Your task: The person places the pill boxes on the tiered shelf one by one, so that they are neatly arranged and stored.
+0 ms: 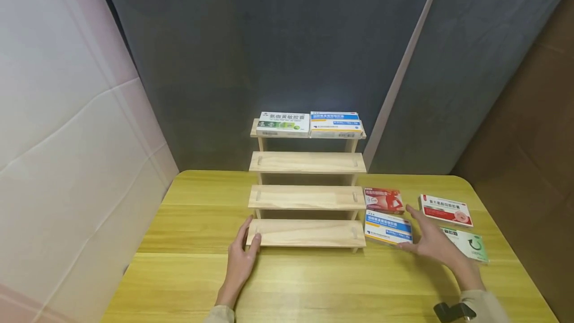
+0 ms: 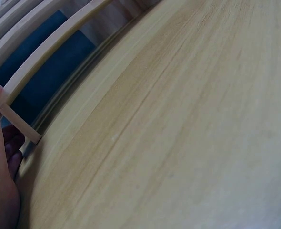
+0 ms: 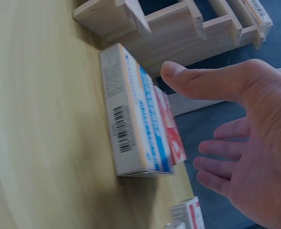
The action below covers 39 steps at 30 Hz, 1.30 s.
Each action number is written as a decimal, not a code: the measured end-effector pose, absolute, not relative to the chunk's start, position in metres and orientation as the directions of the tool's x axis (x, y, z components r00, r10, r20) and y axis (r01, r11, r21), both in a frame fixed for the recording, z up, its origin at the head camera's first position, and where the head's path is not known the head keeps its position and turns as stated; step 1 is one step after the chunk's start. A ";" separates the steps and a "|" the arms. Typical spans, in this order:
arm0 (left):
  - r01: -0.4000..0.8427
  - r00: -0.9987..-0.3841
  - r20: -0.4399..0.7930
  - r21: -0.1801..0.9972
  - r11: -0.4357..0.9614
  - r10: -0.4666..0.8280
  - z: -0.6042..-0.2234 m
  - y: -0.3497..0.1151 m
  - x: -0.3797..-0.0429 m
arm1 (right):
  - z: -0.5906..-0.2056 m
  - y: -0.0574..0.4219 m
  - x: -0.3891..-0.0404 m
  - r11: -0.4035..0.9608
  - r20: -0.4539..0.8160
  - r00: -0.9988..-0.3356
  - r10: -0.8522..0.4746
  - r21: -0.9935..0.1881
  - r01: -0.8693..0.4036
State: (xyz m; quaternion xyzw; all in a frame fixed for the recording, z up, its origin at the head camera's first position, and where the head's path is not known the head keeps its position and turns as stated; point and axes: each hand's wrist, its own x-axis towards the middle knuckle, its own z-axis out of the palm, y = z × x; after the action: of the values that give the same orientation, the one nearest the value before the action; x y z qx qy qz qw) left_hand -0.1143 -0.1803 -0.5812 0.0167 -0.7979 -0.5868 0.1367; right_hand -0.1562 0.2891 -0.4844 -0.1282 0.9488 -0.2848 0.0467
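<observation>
Pickup of a carton looks like the step in hand, prob. at the reach stage. Blue-white capsule carton (image 1: 387,227) lies flat on the table (image 1: 193,233), just beside the R end of the wooden tiered rack (image 1: 307,197), w/ a red carton (image 1: 382,199) right behind it.

R hand (image 1: 432,242) is at the carton's R end, grip spread: thumb out on the near side, fingers apart from it, nothing pinched. R wrist view shows a gap betw. thumb & carton, so no hold yet.

L hand (image 1: 239,259) grips the L end of the rack's lowest tier (image 1: 309,233), thumb on top, fingers under the board; prob. there to steady it.

Next move, as I judge it, calls for bringing thumb & fingers in across the carton's near & far edges, then a lift w/o nudging the rack or the red carton; L hand's best kept put meanwhile.

Also about: white-red carton (image 1: 445,210) & green-white carton (image 1: 473,245) near the R forearm. Top tier (image 1: 253,128) carries a white-green carton (image 1: 283,123) and a 2nd blue-white one (image 1: 335,123), side by side.
</observation>
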 end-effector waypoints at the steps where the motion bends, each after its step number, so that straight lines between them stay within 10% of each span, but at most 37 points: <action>1: 0.134 -0.961 0.199 0.941 0.311 -0.190 -0.581 -0.180 -0.114 | -0.487 0.289 -0.156 0.808 -0.016 -0.962 -0.271 -0.548 -0.218; 39: 0.159 -0.956 0.226 0.934 0.319 -0.187 -0.580 -0.180 -0.114 | -0.535 0.305 -0.147 0.827 0.052 -0.970 -0.240 -0.512 -0.232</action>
State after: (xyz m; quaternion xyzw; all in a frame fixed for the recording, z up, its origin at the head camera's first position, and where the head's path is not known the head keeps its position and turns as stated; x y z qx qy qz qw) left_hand -0.1144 -0.1802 -0.5799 0.0089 -0.7985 -0.5833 0.1482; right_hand -0.1472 0.3055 -0.5350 -0.1233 0.9558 -0.2667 0.0073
